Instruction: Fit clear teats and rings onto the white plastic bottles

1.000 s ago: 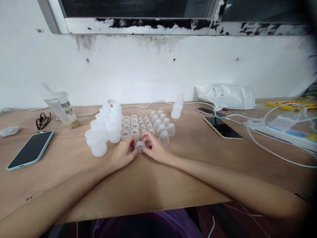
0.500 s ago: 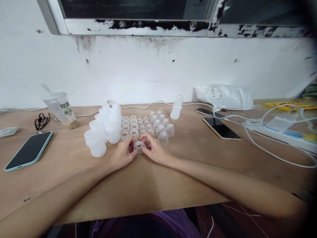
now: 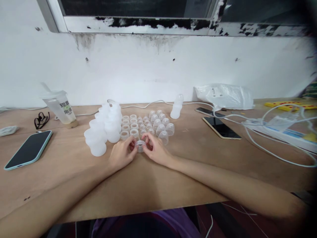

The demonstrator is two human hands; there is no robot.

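Between my hands, close to the table, is a clear bottle collar ring (image 3: pixel 140 147), seen nearly edge-on. My left hand (image 3: pixel 123 150) pinches its left side, and my right hand (image 3: pixel 155 148) grips its right side with thumb and fingers. Whether a nipple sits inside the ring I cannot tell. Just beyond my hands lie rows of similar collar rings (image 3: pixel 124 134), several small clear nipples (image 3: pixel 148 126) and several clear domed caps (image 3: pixel 163 136). Left of them stand rows of frosted white bottle bodies (image 3: pixel 98 148). One capped bottle (image 3: pixel 176 109) stands alone farther back.
On the left are a phone (image 3: pixel 28 150), black glasses (image 3: pixel 41 120) and a drink cup (image 3: pixel 63 109). To the right lie a gold-edged phone (image 3: pixel 221 128), a darker phone (image 3: pixel 208 111), a plastic bag (image 3: pixel 224 96), and a power strip (image 3: pixel 284 132) with looping white cables.
My hands stay in nearly the same place on the ring, with small finger shifts. The ring has tilted slightly between them. The things around it have not moved.
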